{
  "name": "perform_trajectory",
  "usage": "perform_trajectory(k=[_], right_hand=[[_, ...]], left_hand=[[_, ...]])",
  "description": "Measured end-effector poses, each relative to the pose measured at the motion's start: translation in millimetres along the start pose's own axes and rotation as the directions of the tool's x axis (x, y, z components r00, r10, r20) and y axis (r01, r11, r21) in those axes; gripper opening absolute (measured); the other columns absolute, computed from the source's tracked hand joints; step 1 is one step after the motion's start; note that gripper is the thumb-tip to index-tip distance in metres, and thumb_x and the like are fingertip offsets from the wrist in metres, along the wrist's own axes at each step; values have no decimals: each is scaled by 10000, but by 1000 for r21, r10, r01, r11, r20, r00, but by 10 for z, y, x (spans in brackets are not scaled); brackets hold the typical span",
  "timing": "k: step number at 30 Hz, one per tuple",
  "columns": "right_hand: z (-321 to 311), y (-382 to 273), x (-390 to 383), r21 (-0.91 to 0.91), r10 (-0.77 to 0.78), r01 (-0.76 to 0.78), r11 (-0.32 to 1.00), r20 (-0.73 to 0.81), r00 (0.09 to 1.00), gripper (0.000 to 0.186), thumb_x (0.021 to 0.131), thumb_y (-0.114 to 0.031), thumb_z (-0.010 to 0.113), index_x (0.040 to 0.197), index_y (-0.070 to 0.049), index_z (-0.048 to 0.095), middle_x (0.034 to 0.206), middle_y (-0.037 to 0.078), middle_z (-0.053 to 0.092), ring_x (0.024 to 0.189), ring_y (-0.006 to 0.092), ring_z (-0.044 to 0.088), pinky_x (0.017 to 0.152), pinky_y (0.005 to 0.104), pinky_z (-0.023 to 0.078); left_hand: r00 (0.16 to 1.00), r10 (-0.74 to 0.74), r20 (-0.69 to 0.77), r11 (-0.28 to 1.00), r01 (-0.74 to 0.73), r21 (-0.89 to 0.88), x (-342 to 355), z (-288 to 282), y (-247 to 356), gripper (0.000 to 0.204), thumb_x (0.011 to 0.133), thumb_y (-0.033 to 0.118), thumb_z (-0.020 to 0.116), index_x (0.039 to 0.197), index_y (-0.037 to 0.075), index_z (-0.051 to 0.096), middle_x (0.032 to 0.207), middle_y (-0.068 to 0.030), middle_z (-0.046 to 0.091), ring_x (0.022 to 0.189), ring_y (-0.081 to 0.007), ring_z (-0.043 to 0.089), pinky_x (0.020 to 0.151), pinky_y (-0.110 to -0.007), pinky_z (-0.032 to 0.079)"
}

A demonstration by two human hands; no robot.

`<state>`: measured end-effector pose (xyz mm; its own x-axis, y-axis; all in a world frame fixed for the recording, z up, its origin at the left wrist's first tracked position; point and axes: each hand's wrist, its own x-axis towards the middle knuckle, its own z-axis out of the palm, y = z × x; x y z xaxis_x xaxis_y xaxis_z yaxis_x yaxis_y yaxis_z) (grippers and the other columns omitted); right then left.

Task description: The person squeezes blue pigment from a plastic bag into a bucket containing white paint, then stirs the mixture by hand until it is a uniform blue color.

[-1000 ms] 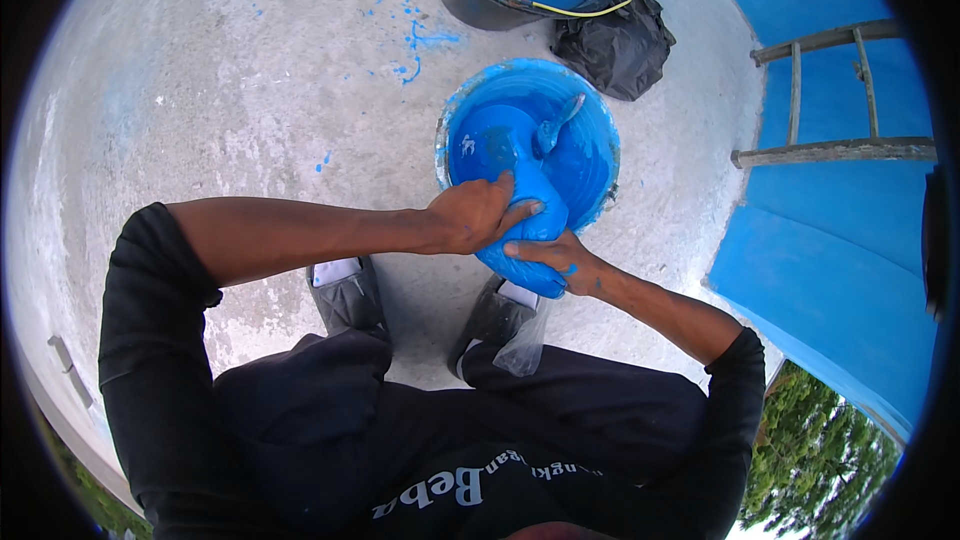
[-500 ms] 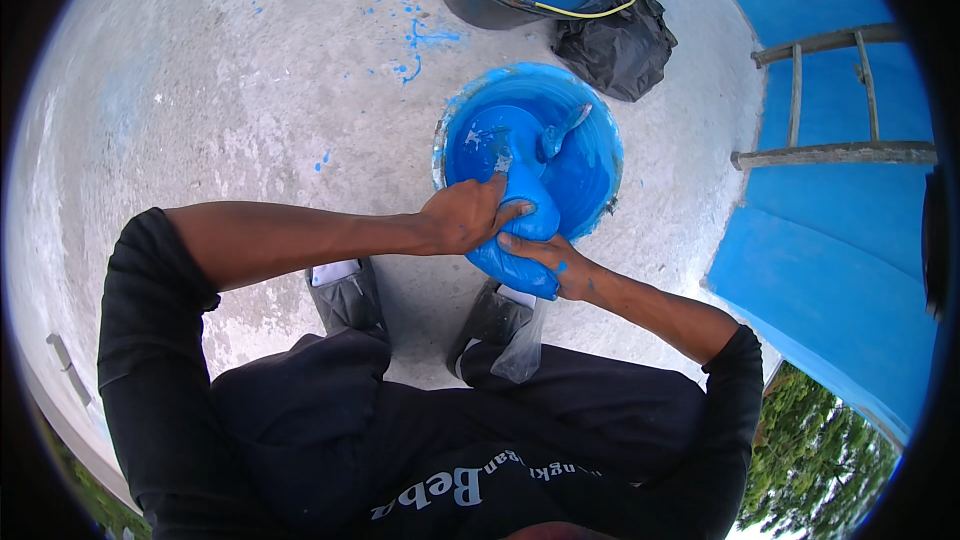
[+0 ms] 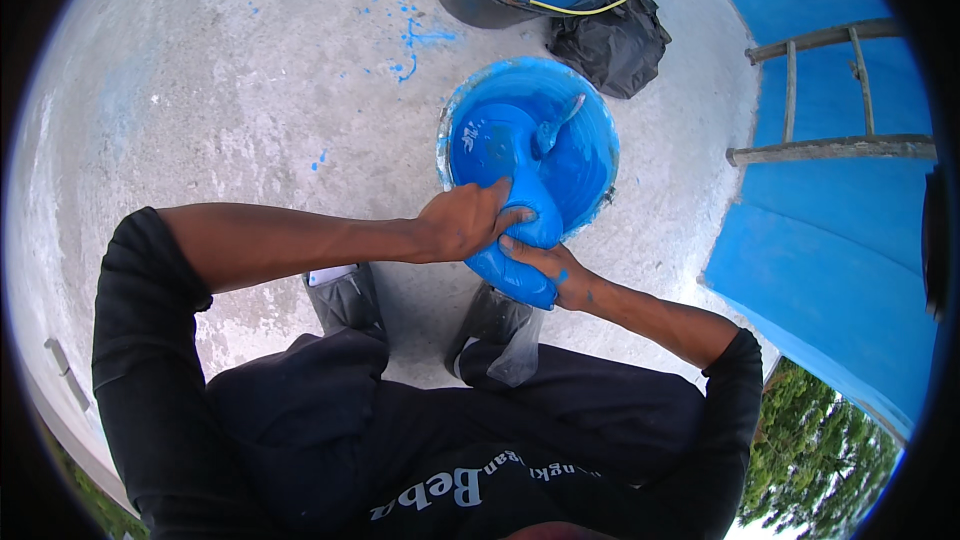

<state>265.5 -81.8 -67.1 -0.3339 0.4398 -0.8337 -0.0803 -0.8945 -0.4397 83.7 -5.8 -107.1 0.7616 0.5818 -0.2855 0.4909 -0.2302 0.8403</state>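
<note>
A soft, bulging plastic bag of blue paint point(image 3: 512, 275) lies tilted across the near rim of a paint-smeared bucket point(image 3: 601, 120). My left hand point(image 3: 460, 221) is closed round its neck, thumb pressed into the plastic. Lower down, my right hand point(image 3: 562, 272) grips the bag's side, with paint spots on the skin. Blue paint runs from the bag's mouth, which points into the bucket, and blue paint pools inside. Beside the stream, a paint-coated stick or handle point(image 3: 561, 123) leans against the inner wall; its lower end is hidden.
Beyond the bucket stands a black pail point(image 3: 470, 0) of bluish liquid with a yellow wire handle. Next to it sits a crumpled black plastic bag point(image 3: 615, 45). A wooden ladder point(image 3: 830, 151) rests by the blue wall at right. Paint splashes mark the concrete floor point(image 3: 250, 110).
At the bag's mouth, a pale patch has given way to a smooth blue flow of paint. Both hands keep their hold in nearly the same place.
</note>
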Motion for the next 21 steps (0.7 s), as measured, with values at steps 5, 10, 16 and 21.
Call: perform_trajectory(k=[5,10,16,21], right_hand=[[68,180,-114,21,39,-39,999,5,999,828,876,-427,704,1482,-101,242,1379,148,452,1269,274,483,1013,418,467],[92,267,-144,35,40,-40,999,-8,999,787,891,-412,690,1471,-93,263,1354,146,474,1237,266,512,983,408,486],[132,229,-172,20,-1,1,1000,-17,1000,765,894,-409,685,1462,-93,283,1338,138,488,1210,260,532,963,395,496],[180,236,-207,52,38,-37,998,-10,999,771,888,-415,691,1463,-102,283,1338,134,488,1215,262,525,968,402,487]], left_hand=[[998,11,54,1000,-11,-1,-137,168,-8,528,978,405,520,1148,-91,452,693,-283,606,622,-438,640,530,-488,508],[998,24,60,1000,-23,-18,-186,160,48,518,976,405,526,1142,-80,450,712,-283,605,637,-435,644,528,-482,510],[998,43,36,999,-43,14,-207,117,92,533,974,413,525,1155,-79,435,719,-283,608,644,-433,648,531,-482,514],[998,21,66,999,-19,-30,-224,160,61,495,980,411,511,1150,-49,439,740,-269,620,663,-439,650,568,-496,519]])
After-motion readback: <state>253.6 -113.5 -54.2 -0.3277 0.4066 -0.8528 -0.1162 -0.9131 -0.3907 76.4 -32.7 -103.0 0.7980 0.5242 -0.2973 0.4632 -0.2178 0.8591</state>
